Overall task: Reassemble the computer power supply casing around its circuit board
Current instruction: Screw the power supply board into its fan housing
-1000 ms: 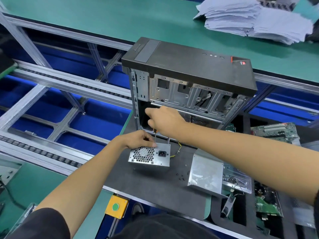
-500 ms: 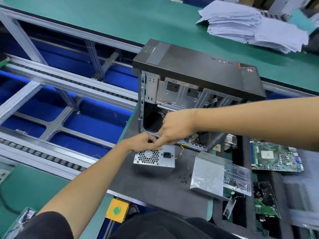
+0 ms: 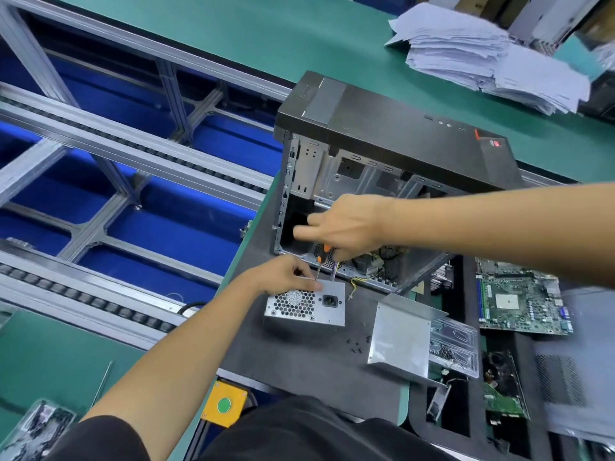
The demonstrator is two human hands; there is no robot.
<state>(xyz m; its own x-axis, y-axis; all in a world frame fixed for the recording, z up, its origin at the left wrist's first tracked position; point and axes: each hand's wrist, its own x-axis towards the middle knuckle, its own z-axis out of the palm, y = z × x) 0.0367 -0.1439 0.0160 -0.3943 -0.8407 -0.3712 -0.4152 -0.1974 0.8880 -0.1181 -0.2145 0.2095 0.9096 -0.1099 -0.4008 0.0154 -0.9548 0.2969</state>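
- Loose small black screws [image 3: 357, 344] lie on the dark grey desk mat [image 3: 299, 364], just beside the bent bare-metal cover panel [image 3: 399, 341]. Cover not yet on the supply.
- Silver perforated-steel power supply box [image 3: 304, 304] stands on the mat in front of the tower, fan grille and black socket facing the camera.
- Left hand [image 3: 283, 272] grasps the box's top rear edge, fingers curled over it, steadying it.
- Right hand [image 3: 346, 227] is clenched round an orange-and-black-handled screwdriver [image 3: 322, 257]; index finger sticks out. Shaft points down at the box's top edge; tip hidden behind the left fingers.
- Yellow wires [image 3: 357, 280] run from behind the box toward the open black-topped steel computer tower [image 3: 382, 154].
- Risks, as I judge them: driver slips off the screw head into the left fingers, since they sit right at the tip; box tips if the grip eases; wires pinched when the cover closes; screws knocked off the mat by a forearm.
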